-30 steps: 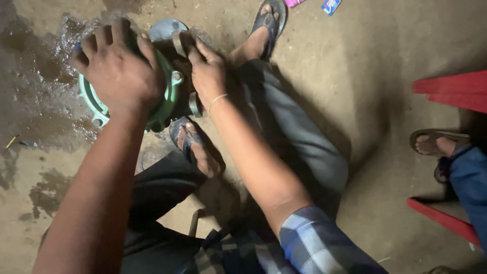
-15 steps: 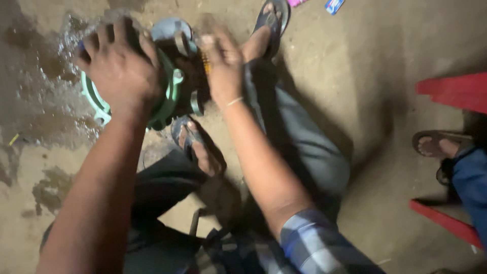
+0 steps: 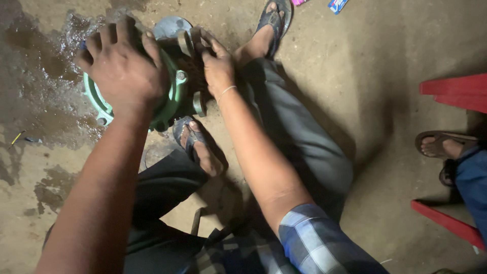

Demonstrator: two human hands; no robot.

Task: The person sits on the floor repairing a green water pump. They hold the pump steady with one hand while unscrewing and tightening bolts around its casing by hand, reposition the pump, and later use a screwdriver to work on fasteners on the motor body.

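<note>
left hand (image 3: pixel 124 66): fingers spread, clamped over green pump casing (image 3: pixel 170 101) | right hand (image 3: pixel 217 66): gripping its dark metal fitting (image 3: pixel 195 43) | casing on wet concrete floor (image 3: pixel 45 101), between sandalled feet (image 3: pixel 195 144)

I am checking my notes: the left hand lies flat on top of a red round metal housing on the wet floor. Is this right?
Not quite. The head view shows the round metal housing is green, not red. The left hand does lie on top of it, on the wet floor.

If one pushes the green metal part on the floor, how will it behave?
The green metal part looks like thick cast metal, so probably heavy and stiff. Its round flange could roll if tipped. The wet floor may let it slide.
</note>
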